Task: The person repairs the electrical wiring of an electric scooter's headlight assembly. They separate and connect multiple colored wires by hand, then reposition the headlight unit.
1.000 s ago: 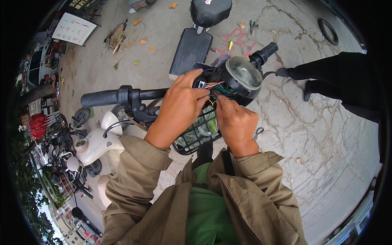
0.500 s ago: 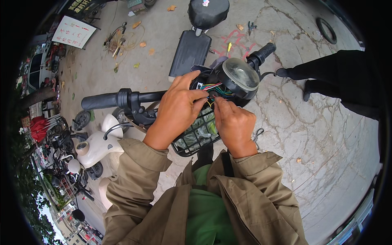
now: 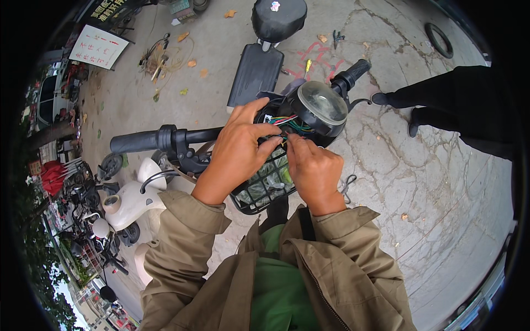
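Observation:
Both my hands work at an opened black housing on the handlebar of an electric scooter. A bundle of thin coloured wires [image 3: 298, 125] spills out of it, beside a round clear-domed unit [image 3: 322, 105]. My left hand [image 3: 241, 146] pinches a wire between thumb and forefinger, its other fingers bent over the housing's left edge. Against those fingertips, my right hand [image 3: 314, 168] is closed, thumb and forefinger pinching a wire too. The very ends of the wires are hidden by the fingertips. Just below hangs a black wire basket [image 3: 255, 193] with bagged green items inside.
The left grip [image 3: 138, 142] and right grip [image 3: 353, 74] stick out either side. Beyond lie the footboard [image 3: 255, 74], black seat [image 3: 280, 19] and a yellow-handled screwdriver [image 3: 308, 67] on cracked concrete. A person in black [image 3: 441, 102] stands right; a white scooter [image 3: 132, 204] is left.
My right fingertips have shifted slightly left, closer to the left ones at the wires. My left hand keeps nearly the same pose, and the whole view has moved a little.

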Motion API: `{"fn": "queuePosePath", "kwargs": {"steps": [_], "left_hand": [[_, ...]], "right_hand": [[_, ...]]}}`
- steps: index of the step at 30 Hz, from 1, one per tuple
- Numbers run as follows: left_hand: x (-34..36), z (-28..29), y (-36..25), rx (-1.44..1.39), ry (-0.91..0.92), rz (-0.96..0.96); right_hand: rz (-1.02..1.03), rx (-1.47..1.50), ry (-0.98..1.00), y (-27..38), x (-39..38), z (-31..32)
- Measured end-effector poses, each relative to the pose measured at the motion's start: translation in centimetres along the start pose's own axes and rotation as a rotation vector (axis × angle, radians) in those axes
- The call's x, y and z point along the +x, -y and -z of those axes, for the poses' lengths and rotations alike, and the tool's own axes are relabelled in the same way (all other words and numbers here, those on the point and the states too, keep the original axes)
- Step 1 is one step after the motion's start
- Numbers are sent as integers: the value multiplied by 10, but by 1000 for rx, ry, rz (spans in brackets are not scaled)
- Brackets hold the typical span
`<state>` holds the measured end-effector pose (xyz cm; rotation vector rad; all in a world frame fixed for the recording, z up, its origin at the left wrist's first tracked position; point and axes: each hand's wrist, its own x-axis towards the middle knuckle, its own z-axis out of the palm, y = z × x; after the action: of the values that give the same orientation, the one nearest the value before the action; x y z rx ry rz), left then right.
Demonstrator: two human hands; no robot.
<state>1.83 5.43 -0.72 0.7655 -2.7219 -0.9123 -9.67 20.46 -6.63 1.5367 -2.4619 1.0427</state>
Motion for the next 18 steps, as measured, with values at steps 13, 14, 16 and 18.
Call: {"fn": "queuePosePath", "kwargs": {"steps": [13,14,16,18], "left_hand": [[0,-2,1,10,-18,-15],[0,-2,1,12,-18,-15],[-1,-2,1,-4,-4,5],[0,-1,2,-15,5,16]], "right_hand": [[29,-17,9,1,1,2],[31,-15,5,0,1,2],[36,-10,-2,0,1,1],[33,-3,3,0,1,2]]}}
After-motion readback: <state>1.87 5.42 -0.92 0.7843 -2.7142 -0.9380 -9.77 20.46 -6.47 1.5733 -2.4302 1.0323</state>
